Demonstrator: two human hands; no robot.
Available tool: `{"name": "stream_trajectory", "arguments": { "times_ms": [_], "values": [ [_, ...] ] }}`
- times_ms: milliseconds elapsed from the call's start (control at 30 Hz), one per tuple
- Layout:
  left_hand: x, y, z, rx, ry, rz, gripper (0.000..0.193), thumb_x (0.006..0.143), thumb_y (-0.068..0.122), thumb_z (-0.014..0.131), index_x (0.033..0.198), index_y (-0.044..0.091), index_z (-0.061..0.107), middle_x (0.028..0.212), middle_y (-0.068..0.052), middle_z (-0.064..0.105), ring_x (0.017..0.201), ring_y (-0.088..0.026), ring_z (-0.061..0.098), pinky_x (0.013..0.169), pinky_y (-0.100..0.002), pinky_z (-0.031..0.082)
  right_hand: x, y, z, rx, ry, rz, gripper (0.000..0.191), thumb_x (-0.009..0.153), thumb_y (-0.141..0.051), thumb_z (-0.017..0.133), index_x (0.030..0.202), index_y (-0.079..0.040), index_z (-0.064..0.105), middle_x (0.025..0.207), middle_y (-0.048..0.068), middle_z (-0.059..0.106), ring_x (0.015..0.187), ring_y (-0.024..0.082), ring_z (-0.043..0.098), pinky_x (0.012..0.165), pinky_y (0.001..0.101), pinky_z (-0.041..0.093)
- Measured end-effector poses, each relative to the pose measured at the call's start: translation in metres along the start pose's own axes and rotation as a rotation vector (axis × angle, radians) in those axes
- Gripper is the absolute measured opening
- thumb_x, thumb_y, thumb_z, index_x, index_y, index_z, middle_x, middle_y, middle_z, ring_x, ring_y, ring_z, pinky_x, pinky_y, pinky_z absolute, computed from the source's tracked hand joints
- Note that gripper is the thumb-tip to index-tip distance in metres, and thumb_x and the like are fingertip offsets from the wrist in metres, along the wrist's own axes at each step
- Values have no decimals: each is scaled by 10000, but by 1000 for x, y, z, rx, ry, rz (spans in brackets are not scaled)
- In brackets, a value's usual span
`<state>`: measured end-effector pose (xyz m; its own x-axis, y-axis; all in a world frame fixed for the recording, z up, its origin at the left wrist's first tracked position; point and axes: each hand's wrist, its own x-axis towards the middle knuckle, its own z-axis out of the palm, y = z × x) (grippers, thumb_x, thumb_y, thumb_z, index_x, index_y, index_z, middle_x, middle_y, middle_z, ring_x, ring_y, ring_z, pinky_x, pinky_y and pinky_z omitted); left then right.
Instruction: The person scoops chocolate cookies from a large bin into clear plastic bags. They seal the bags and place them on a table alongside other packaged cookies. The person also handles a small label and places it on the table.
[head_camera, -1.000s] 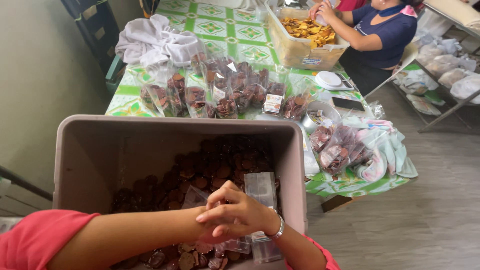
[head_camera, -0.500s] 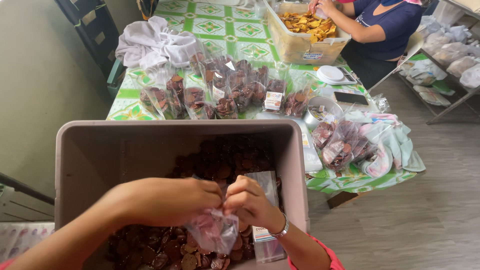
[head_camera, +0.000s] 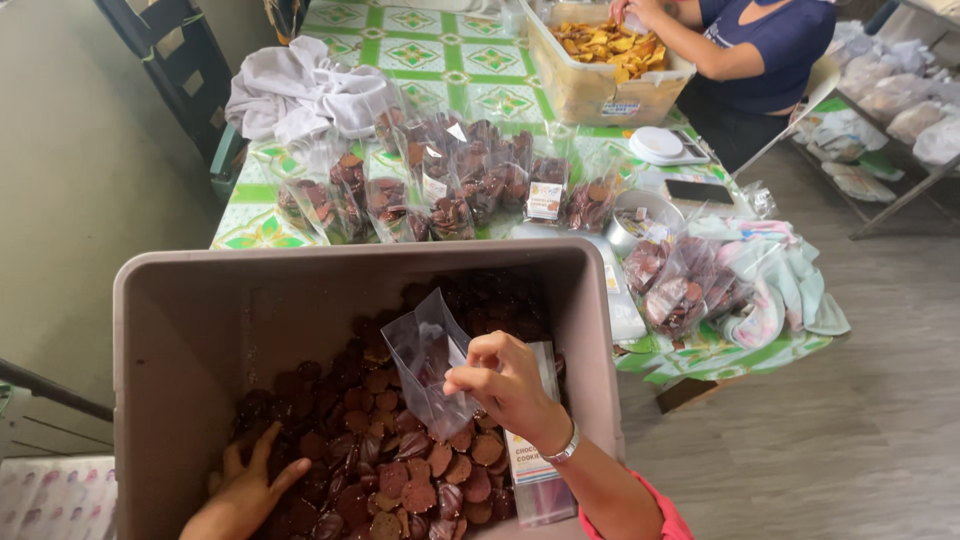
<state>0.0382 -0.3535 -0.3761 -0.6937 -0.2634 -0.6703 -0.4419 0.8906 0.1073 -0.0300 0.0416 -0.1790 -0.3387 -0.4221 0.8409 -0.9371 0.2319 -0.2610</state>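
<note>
Over the bin (head_camera: 160, 330), right hand (head_camera: 510, 385) fingers pinching a clear bag (head_camera: 430, 360); left hand (head_camera: 245, 490) fingers seemingly spread on cookies (head_camera: 400, 470).

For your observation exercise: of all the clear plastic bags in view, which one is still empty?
The clear bag pinched in the right hand over the grey tub; the bags on the table already hold brown cookies.

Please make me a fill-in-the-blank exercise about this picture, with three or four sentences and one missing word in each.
1. The right hand holds a clear plastic ____ above the bin.
2. The left hand reaches into the ____ cookies in the bin.
3. On the right wrist sits a silver ____.
4. At the table, another person works over a bin of ____ chips.

Missing words: bag; brown; bracelet; yellow
</note>
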Motion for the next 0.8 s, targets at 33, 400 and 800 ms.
{"name": "stream_trajectory", "arguments": {
  "times_ms": [33,400,800],
  "values": [
    [5,-1,2,2,-24,-39,869,928,854,328,1631,450,13,1678,-236,61,1509,-586,93,1174,-673,296,2,0,0,37,-33,52,274,906,-15,755,1110,-176,668,1007,22,548,756,112,653,587,271,466],
    [-27,11,6,-249,69,-104,925,830,843,352,1637,445,137,1659,-210,134,1502,-544,279,1215,-636,342,13,-8,-10,114,-2,289,508,1117,-450,443,949,-50,706,1027,60,534,698,126,492,614,281,424],
    [-102,79,19,-97,24,93,1056,780,904,366,1645,391,43,1694,-266,-40,1474,-633,123,1125,-652,418,10,-22,-12,269,21,695,422,1051,-210,437,773,5,671,1321,113,622,516,18,514,502,204,462]
  ]
}}
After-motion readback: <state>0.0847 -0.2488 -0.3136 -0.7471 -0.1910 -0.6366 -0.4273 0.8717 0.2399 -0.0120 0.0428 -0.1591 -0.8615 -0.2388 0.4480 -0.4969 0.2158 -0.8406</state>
